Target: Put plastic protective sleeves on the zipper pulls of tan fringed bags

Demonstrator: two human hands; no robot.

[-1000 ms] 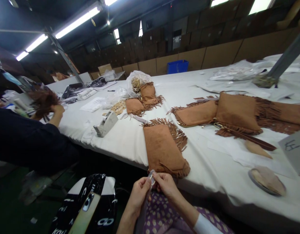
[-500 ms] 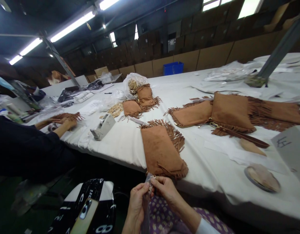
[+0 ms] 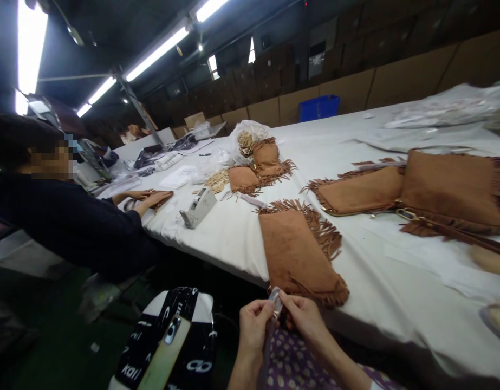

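My left hand (image 3: 254,325) and my right hand (image 3: 302,318) meet at the table's near edge. Both pinch a small clear plastic packet (image 3: 276,301), with a glint of metal at its top. A narrow transparent strip (image 3: 268,346) hangs from it over my purple polka-dot lap cloth (image 3: 290,360). Just beyond my fingers lies a tan suede fringed bag (image 3: 294,252), its lower corner almost reaching them. Two more large fringed suede bags (image 3: 448,192) with gold-coloured fittings and a brown strap lie to the right.
A co-worker (image 3: 71,211) at the left presses both hands on a brown piece (image 3: 160,198). A tape dispenser (image 3: 199,208) stands on the white-covered table (image 3: 233,254). Smaller fringed bags (image 3: 253,170) lie farther along. A phone (image 3: 164,352) rests on a black-and-white pouch (image 3: 193,325) below the edge.
My view has swung left, bringing the co-worker's head into sight. The co-worker's hands now press the brown piece flat instead of holding its fringe. My hands still pinch the packet.
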